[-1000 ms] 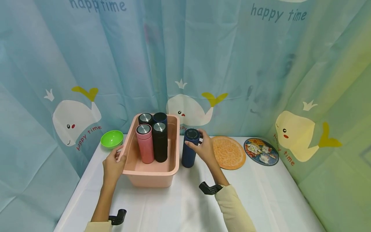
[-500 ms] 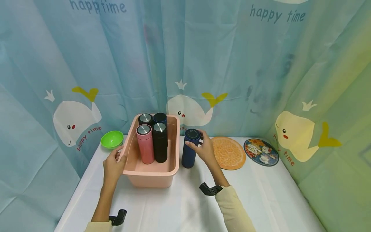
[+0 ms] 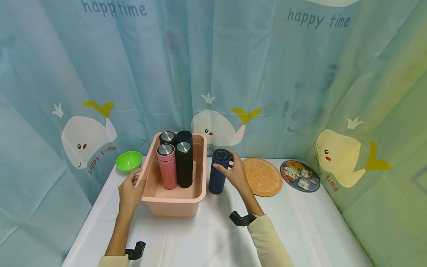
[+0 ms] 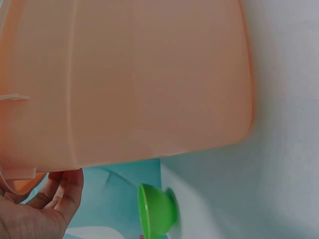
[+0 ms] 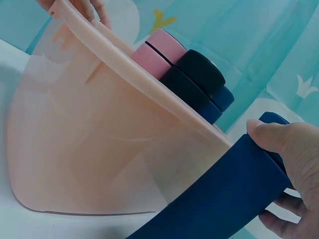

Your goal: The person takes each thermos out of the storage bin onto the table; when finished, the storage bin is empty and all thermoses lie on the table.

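A pink plastic tub [image 3: 173, 207] stands on the table, and my left hand [image 3: 131, 191] grips its left rim. In the left wrist view that hand's fingers [image 4: 70, 196] curl under the rim by the tub's outer wall. Inside the tub, a pink thermos [image 3: 168, 170] and a black thermos [image 3: 185, 168] stand upright in front of two darker ones, mostly hidden. Just right of the tub is a dark blue thermos [image 3: 217, 178], upright. My right hand [image 3: 235, 172] holds it near the top, thumb in front and fingers behind; the right wrist view shows the thumb by the lid.
A green bowl [image 3: 129, 161] sits left of the tub at the table's back. An orange round mat [image 3: 263, 178] and a patterned round mat [image 3: 300, 176] lie to the right. A blue curtain [image 3: 233, 74] hangs behind the white table [image 3: 317, 230].
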### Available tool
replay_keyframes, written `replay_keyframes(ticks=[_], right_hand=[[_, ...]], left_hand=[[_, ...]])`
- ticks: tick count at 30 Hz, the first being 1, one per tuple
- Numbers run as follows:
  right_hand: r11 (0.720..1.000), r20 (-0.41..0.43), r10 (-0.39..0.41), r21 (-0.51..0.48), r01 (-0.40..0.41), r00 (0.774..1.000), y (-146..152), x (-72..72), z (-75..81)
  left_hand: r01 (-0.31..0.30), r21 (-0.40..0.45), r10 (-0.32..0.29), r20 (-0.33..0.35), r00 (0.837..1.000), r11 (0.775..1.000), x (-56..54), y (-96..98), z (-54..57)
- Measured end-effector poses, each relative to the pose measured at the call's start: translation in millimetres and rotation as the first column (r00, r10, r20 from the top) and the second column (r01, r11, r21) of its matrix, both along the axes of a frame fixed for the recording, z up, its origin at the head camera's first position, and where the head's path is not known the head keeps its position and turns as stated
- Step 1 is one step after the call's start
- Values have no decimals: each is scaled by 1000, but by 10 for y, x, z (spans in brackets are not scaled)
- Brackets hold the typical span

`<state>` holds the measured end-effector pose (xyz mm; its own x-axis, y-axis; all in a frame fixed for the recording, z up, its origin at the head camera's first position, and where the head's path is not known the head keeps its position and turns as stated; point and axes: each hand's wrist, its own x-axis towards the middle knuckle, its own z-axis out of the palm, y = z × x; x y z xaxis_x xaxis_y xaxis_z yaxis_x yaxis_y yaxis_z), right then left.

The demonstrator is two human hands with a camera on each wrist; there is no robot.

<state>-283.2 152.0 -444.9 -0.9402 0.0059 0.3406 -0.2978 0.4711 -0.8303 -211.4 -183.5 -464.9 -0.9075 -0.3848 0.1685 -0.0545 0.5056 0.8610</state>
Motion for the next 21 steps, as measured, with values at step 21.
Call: replay_keyframes(ticks=[21], right_hand=[[998, -54, -9, 59, 13, 998, -27, 16, 66]], left_hand=[[0, -2, 0, -5, 1000, 1000, -13, -10, -16]])
